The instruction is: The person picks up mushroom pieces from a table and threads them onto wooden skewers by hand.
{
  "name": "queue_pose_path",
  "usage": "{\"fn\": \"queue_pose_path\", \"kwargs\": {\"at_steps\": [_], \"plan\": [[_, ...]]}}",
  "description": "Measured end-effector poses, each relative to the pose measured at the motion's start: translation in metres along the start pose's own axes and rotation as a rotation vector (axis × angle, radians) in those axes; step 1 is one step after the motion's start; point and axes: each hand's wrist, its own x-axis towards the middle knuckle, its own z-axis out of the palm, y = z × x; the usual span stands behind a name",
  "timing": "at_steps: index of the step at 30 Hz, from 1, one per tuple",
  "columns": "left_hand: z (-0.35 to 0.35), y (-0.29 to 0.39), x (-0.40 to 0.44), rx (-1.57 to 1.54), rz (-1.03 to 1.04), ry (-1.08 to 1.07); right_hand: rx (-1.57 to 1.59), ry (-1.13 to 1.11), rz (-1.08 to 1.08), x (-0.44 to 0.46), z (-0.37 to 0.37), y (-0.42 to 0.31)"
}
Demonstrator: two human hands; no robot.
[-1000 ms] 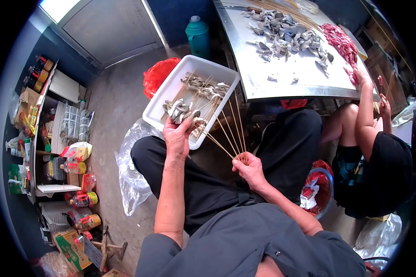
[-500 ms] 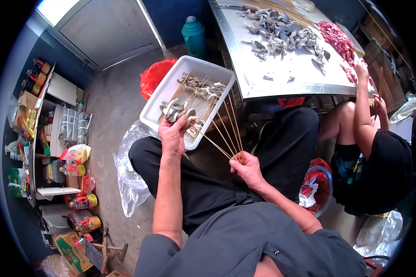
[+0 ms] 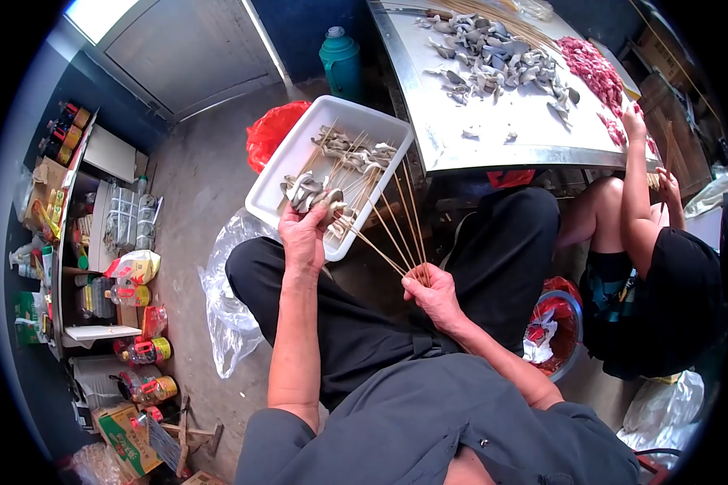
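My left hand [image 3: 302, 234] is closed around grey-white oyster mushroom pieces [image 3: 303, 191] above the near end of a white plastic tray [image 3: 396, 129]. Several thin bamboo skewers [image 3: 398, 230] fan out from my right hand [image 3: 431, 293], which grips them at their lower ends over my lap. One or more of these skewers reach toward the mushrooms at my left hand; whether a tip pierces them I cannot tell. Inside the tray lie skewers threaded with mushroom pieces [image 3: 372, 156].
A metal-topped table [image 3: 453, 153] carries loose mushrooms [image 3: 493, 61], more skewers [image 3: 514, 28] and chopped red meat [image 3: 588, 69]. At right, another person's hand [image 3: 632, 121] touches the meat. Around me are a red bag [image 3: 273, 133], a teal flask [image 3: 340, 63], a lined bucket [image 3: 570, 331] and shelves with bottles [image 3: 150, 352].
Hardly anything differs. Both hands keep their grip on the mushrooms and skewers, and the view has shifted very slightly.
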Motion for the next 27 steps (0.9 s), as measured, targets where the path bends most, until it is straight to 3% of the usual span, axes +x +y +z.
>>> {"fn": "queue_pose_path", "kwargs": {"at_steps": [27], "plan": [[0.026,-0.004,-0.019,-0.044,-0.118,-0.110,0.049,0.034,0.054,-0.001,-0.003,-0.002]]}}
